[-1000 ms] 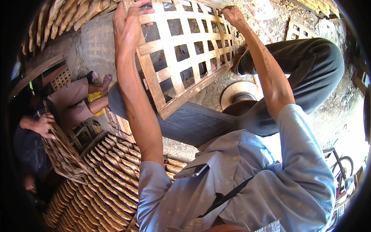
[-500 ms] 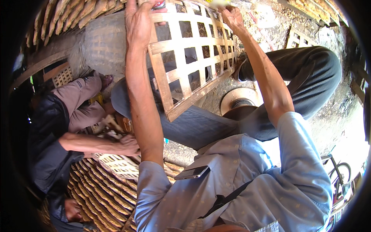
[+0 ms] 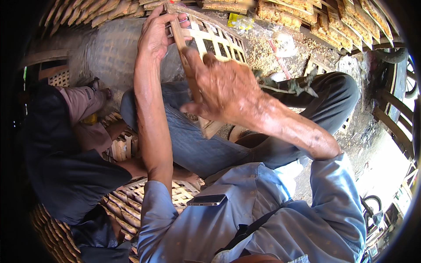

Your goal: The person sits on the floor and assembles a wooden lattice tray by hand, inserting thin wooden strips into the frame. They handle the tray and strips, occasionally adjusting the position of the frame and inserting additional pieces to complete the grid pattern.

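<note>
Hanging splayed before a pale wooden lattice tray [image 3: 202, 37] above dark-trousered legs [image 3: 193, 144], the right hand [image 3: 228, 90] blurs, its grip unclear; farther out, the left hand [image 3: 154, 37] grasps the tray's side bar [image 3: 177, 37]. Beyond stand rough tan slabs [image 3: 285, 16] in rows.

The co-worker [image 3: 66, 153] is left of the lattice frame [image 3: 200, 37], panels [image 3: 283, 16] beyond it.

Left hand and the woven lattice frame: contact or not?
Touching. The head view shows the left hand gripping the side rail of the woven lattice frame, its fingers wrapped around the wood near the upper corner.
</note>
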A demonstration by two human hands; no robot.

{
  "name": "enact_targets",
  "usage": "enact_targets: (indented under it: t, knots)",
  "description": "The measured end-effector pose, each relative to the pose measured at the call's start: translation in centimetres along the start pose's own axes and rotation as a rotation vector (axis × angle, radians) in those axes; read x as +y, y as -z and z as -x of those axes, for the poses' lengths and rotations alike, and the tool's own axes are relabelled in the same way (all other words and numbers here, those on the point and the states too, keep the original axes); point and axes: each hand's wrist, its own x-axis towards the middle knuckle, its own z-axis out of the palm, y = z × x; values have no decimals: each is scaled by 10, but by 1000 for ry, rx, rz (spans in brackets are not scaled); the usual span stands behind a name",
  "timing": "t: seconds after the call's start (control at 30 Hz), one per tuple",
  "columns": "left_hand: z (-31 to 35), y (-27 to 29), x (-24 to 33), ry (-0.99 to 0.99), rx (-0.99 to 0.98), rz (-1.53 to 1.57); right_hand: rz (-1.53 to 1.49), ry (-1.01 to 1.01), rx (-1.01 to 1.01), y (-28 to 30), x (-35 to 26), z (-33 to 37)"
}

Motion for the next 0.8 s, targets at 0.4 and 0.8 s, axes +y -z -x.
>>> enact_targets:
  t: [0.4,0.8]
  knots:
    - [16,14,8,-226,321,-60,512,66,104,131,68,-36]
    - [16,-20,-11,-221,139,-405,168,118,739,74,169,-44]
